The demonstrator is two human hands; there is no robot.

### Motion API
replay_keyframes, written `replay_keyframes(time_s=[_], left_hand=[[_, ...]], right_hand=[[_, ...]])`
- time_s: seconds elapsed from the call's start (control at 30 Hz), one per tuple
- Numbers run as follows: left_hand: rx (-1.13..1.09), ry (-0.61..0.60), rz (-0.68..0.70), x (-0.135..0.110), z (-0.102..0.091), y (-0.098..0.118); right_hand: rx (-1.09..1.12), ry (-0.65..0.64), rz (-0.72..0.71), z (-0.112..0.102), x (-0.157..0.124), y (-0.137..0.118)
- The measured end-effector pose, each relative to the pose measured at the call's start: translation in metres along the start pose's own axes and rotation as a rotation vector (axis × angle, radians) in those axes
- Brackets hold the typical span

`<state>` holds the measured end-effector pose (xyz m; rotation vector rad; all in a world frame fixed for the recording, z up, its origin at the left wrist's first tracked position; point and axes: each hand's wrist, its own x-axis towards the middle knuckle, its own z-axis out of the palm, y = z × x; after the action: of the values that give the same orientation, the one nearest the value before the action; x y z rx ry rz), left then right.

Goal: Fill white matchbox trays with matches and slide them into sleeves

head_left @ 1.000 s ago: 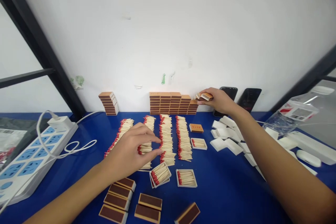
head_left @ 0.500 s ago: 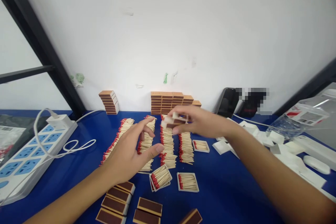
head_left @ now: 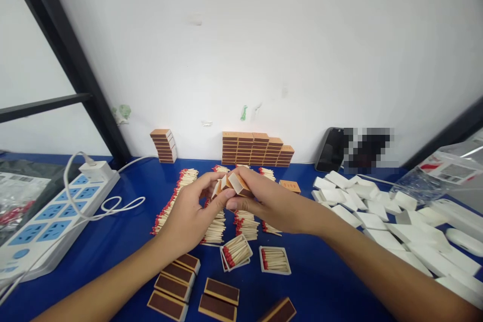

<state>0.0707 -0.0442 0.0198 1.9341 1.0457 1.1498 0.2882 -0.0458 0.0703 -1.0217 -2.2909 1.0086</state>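
Note:
Both my hands meet above the rows of red-tipped matches (head_left: 177, 196) on the blue table (head_left: 113, 241). My right hand (head_left: 264, 198) grips an orange matchbox (head_left: 237, 183) with its white inner tray showing. My left hand (head_left: 192, 211) pinches the same matchbox from the left side with thumb and fingers. Below the hands lie two open white trays filled with matches (head_left: 274, 259). A stack of closed orange matchboxes (head_left: 256, 149) stands against the wall behind.
Several brown-sided matchbox sleeves (head_left: 177, 282) lie at the near edge. Several empty white trays (head_left: 362, 201) spread to the right. A power strip (head_left: 49, 221) with a cable is at left, a smaller matchbox stack (head_left: 164, 146) at the back, a phone (head_left: 330, 149) leaning on the wall.
My right hand brought the matchbox from the stack at the wall back to the table's middle. My left hand rose from the matches and took hold of the box too.

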Motion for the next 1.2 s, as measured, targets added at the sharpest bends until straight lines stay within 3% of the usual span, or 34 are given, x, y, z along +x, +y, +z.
replay_keyframes(time_s=[0.53,0.63,0.7,0.8,0.9,1.03,1.2], left_hand=[[-0.06,0.03,-0.042,0.004,-0.002,0.0],[-0.093,0.067,-0.057,0.005,-0.002,0.002],[-0.108,0.083,-0.065,0.005,-0.002,0.002],[-0.112,0.09,-0.072,0.004,-0.002,0.003],[-0.11,0.094,-0.071,0.004,-0.002,0.002],[-0.113,0.092,-0.066,0.004,-0.001,0.001],[-0.104,0.104,-0.07,0.003,-0.001,0.003]], right_hand=[[-0.162,0.028,-0.074,-0.001,0.002,0.002],[-0.313,0.122,-0.112,-0.018,0.009,0.011],[-0.442,0.265,-0.093,-0.037,0.013,0.025],[-0.565,0.516,0.055,-0.074,0.011,0.058],[-0.599,0.671,0.125,-0.109,0.001,0.096],[-0.652,0.68,0.199,-0.129,-0.009,0.126],[-0.945,0.562,0.224,-0.119,-0.005,0.129]])
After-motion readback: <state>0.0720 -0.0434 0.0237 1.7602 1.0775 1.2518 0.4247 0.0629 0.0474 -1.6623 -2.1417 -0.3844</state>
